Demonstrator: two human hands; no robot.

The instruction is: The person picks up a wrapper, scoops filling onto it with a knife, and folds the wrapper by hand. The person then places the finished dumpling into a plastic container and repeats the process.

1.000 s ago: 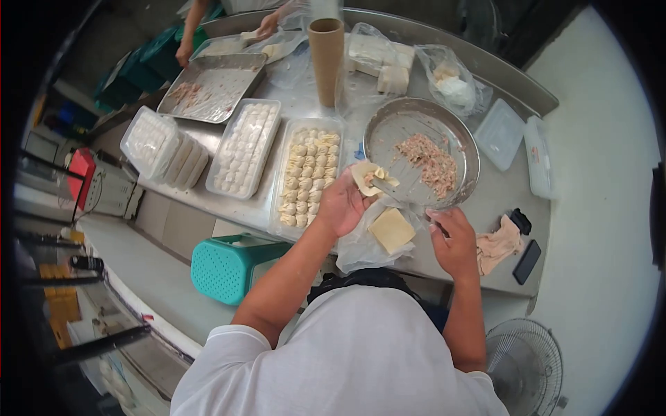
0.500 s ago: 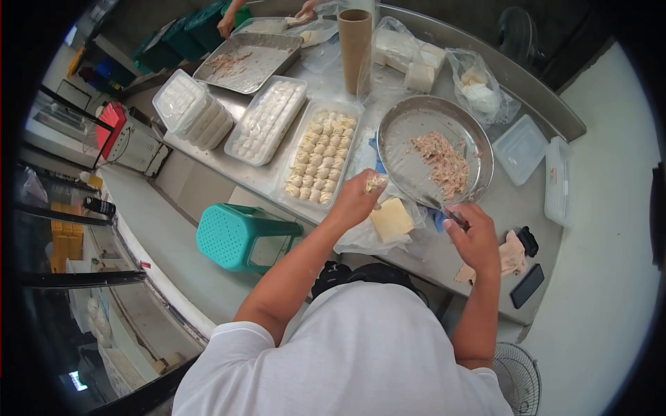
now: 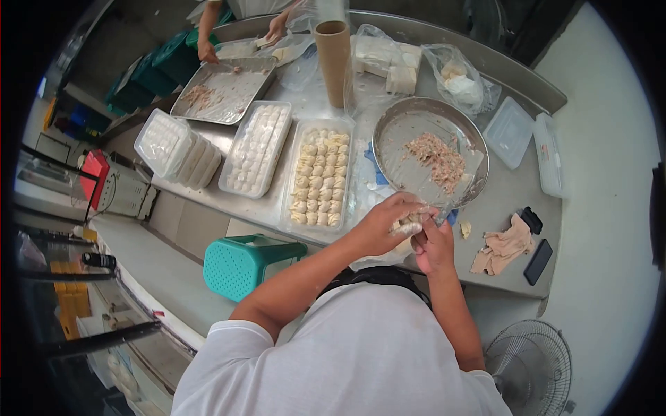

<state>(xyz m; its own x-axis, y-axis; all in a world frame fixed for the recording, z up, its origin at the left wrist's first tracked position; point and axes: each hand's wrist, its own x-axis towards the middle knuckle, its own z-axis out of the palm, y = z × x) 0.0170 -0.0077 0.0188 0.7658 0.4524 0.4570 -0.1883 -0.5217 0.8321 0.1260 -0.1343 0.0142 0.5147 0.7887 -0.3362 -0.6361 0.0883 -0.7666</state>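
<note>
My left hand (image 3: 385,225) is closed around a pale dumpling (image 3: 408,227), partly hidden by the fingers. Against it comes my right hand (image 3: 437,249), closed on a metal spatula (image 3: 441,216) whose shape is mostly covered. Just beyond both hands lies a round metal pan (image 3: 383,156) with pinkish minced filling (image 3: 438,158). Left of it, a plastic tub (image 3: 288,201) holds rows of pleated dumplings (image 3: 320,182). Under my hands, a plastic sheet (image 3: 378,261) shows at the table edge; the wrapper stack is hidden.
Covered tubs (image 3: 255,149) and stacked containers (image 3: 177,149) stand left. A cardboard roll (image 3: 334,66) rises at the back. Another person's hand (image 3: 207,50) is at a rectangular tray (image 3: 229,93). Right are a cloth (image 3: 503,246), a phone (image 3: 538,262) and a lid (image 3: 510,132). A green stool (image 3: 236,267) stands below.
My hands have come together, the right moving left and down to the dumpling in my left. The view has shifted, and a floor fan shows more fully at lower right.
</note>
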